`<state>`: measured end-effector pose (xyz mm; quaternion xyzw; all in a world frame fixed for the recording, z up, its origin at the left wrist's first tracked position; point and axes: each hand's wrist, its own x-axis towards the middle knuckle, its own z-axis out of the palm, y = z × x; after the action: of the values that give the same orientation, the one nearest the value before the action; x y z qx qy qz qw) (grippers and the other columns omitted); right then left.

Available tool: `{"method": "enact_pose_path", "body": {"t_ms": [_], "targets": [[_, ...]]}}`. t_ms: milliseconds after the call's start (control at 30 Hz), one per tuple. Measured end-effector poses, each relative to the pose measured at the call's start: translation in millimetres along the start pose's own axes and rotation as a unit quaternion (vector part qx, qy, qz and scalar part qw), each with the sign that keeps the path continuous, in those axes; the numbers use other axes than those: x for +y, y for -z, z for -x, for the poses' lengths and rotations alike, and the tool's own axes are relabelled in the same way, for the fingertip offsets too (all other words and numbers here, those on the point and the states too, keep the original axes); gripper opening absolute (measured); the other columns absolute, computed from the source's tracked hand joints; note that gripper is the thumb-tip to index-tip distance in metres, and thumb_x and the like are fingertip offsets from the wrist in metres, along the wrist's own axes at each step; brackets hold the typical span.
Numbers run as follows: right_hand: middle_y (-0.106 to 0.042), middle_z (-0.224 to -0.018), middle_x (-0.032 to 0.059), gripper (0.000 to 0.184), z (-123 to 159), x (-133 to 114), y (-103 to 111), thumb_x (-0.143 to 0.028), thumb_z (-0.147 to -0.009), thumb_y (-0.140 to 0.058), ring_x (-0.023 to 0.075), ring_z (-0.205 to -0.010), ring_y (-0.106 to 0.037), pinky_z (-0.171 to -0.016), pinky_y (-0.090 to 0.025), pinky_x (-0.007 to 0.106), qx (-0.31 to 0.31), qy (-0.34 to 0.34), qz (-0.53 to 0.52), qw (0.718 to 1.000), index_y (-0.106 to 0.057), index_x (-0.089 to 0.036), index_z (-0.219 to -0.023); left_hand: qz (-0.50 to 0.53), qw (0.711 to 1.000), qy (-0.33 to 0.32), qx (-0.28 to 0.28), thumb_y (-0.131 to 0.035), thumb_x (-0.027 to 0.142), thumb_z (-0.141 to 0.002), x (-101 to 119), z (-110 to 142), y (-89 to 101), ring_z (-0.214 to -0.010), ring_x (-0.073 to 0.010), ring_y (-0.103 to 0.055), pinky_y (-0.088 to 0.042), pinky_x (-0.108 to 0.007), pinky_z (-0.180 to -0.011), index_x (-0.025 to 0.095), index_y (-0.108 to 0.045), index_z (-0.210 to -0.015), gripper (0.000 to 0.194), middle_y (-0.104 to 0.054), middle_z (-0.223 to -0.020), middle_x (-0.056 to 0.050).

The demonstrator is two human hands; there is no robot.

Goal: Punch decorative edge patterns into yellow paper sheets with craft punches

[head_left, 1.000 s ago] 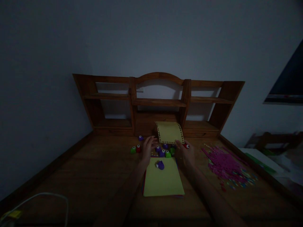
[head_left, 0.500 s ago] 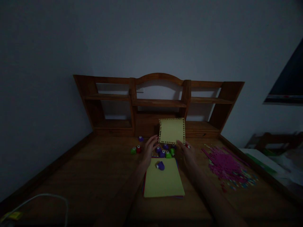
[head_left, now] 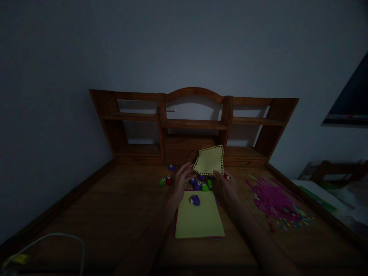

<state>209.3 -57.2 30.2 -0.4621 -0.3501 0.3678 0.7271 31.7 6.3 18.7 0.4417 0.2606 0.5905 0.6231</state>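
My right hand [head_left: 227, 183] pinches the lower right edge of a yellow paper sheet [head_left: 211, 161] with small holes punched along its border. The sheet is raised above the desk, and its upper left side bends away. A red craft punch [head_left: 227, 177] with a white round top shows at the right fingers; whether it is gripped is unclear. My left hand [head_left: 181, 178] is open, fingers apart, beside the sheet's left corner. Below lies a stack of yellow paper [head_left: 199, 222] with a purple punch [head_left: 195, 200] on it. Several purple and green punches [head_left: 204, 187] stand behind the stack.
Left of the hands are a red punch [head_left: 169, 180], a green punch [head_left: 162, 182] and a purple punch [head_left: 171, 167]. Pink strips and paper bits [head_left: 274, 199] lie at right. A wooden shelf [head_left: 195, 124] lines the back; a white cable [head_left: 61, 234] curves at front left.
The punched sheet has tilted, and its upper left side now bends back, where before it was nearly flat to view. Both hands stay in nearly the same place.
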Motion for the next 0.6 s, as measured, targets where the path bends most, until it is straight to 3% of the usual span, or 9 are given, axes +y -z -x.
{"method": "enact_pose_path", "body": {"t_ms": [200, 600], "targets": [[-0.076, -0.082, 0.0067, 0.039, 1, 3, -1, -0.046, -0.06, -0.085, 0.0271, -0.079, -0.071, -0.063, -0.056, 0.035, -0.01, -0.007, 0.0, 1.0, -0.072, -0.02, -0.087, 0.006, 0.999, 0.04, 0.019, -0.071, 0.037, -0.08, -4, -8, 4.0, -0.103, -0.0282, -0.068, -0.057, -0.043, -0.086, 0.019, -0.063, -0.124, 0.048, -0.068, -0.12, -0.013], [-0.076, -0.084, 0.0064, 0.033, -1, 10, 1, -0.045, -0.067, -0.081, 0.0247, -0.074, -0.071, -0.061, -0.055, 0.033, -0.019, -0.008, 0.001, 1.0, -0.072, -0.022, -0.089, 0.017, 0.997, 0.052, 0.047, -0.079, 0.037, -0.075, -11, -10, 6.0, -0.114, -0.0314, -0.061, -0.058, -0.044, -0.088, 0.016, -0.069, -0.105, 0.038, -0.064, -0.124, -0.014]]}}
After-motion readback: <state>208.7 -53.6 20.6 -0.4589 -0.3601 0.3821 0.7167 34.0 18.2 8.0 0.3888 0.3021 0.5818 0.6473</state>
